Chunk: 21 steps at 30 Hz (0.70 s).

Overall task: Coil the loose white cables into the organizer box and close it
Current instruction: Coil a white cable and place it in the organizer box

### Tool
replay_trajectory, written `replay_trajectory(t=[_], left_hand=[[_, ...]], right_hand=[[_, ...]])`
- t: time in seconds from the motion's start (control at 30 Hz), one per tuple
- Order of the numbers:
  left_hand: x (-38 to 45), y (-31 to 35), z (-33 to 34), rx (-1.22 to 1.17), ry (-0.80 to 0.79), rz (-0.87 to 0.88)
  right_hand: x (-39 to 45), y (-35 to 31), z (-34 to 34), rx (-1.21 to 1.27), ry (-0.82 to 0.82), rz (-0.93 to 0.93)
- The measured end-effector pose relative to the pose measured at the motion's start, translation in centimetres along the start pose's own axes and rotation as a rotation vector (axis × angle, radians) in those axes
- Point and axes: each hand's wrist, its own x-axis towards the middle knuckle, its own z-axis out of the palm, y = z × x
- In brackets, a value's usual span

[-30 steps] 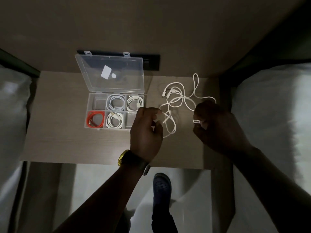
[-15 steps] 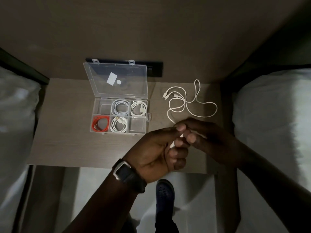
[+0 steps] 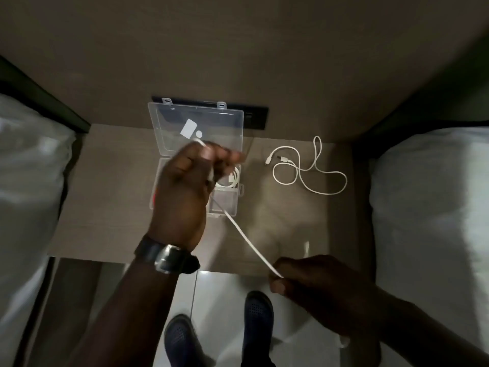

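Observation:
A white cable (image 3: 248, 241) is stretched taut between my two hands. My left hand (image 3: 185, 186) is raised over the clear organizer box (image 3: 239, 190) and pinches one end of it; my right hand (image 3: 312, 284) grips it near the table's front edge. The box's lid (image 3: 211, 125) stands open against the wall. A coiled white cable (image 3: 232, 178) shows in one compartment; the others are mostly hidden by my left hand. A second loose white cable (image 3: 309, 168) lies tangled on the table to the right of the box.
The small wooden table (image 3: 111, 197) stands between two beds with white bedding (image 3: 434, 207). A dark socket panel (image 3: 258, 117) is on the wall behind the box. My feet in dark shoes (image 3: 258, 313) are on the tiled floor below.
My hands, joined at the table's front half a second ago, have pulled apart. The left rose over the box and the right dropped back, drawing one cable straight.

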Motion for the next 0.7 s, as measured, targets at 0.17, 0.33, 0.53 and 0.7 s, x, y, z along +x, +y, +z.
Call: replay_trajectory(t=[0.17, 0.33, 0.53, 0.7], left_hand=[[-5.7, -4.0, 2.3, 0.161, -0.33, -0.461], [-7.0, -2.8, 2.1, -0.795, -0.221, -0.662], [-4.4, -1.9, 0.2, -0.797, 0.024, -0.266], [-5.1, -4.8, -0.8, 0.292, 0.047, 0.037]], right_hand=[[1.5, -0.1, -6.3, -0.102, 0.45, -0.021], [3.1, 1.9, -4.6, -0.163, 0.403, 0.269], [-1.3, -1.2, 4.3, 0.821, 0.005, 0.459], [-1.7, -2.6, 1.8, 0.379, -0.066, 0.16]])
